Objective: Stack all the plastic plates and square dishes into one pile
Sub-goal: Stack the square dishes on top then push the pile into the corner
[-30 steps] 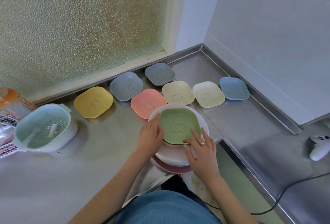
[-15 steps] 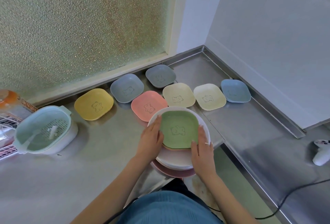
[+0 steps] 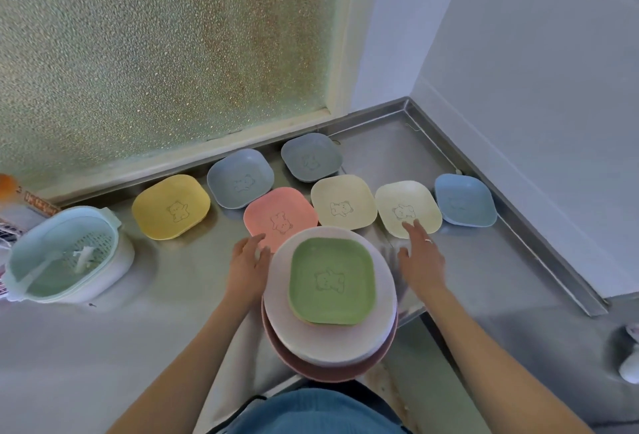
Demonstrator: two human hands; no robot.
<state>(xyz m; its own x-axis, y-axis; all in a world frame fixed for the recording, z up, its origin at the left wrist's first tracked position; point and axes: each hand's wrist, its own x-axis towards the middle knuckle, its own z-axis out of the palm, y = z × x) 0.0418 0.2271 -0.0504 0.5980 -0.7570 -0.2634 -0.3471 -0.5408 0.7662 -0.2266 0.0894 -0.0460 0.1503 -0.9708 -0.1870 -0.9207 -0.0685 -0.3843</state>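
Observation:
A pile of round plates (image 3: 342, 347), white over pink, sits at the counter's near edge with a green square dish (image 3: 332, 280) on top. My left hand (image 3: 248, 262) is beside the pile's left rim, fingers relaxed, tips by the pink square dish (image 3: 276, 214). My right hand (image 3: 420, 255) is stretched out flat to the right of the pile, fingertips at the near edge of a cream square dish (image 3: 406, 207). More square dishes lie behind: yellow (image 3: 171, 205), blue-grey (image 3: 240, 177), dark grey (image 3: 311, 156), another cream (image 3: 342, 201), light blue (image 3: 465, 199).
A pale green strainer basket (image 3: 65, 255) in a white bowl stands at the left. The steel counter (image 3: 103, 347) has a raised rim along the frosted window and the right wall. A white controller (image 3: 629, 361) lies at the far right edge.
Both hands have let go of the green dish and the pile. The right hand moved forward and right to the cream dish; the left hand shifted forward beside the pile.

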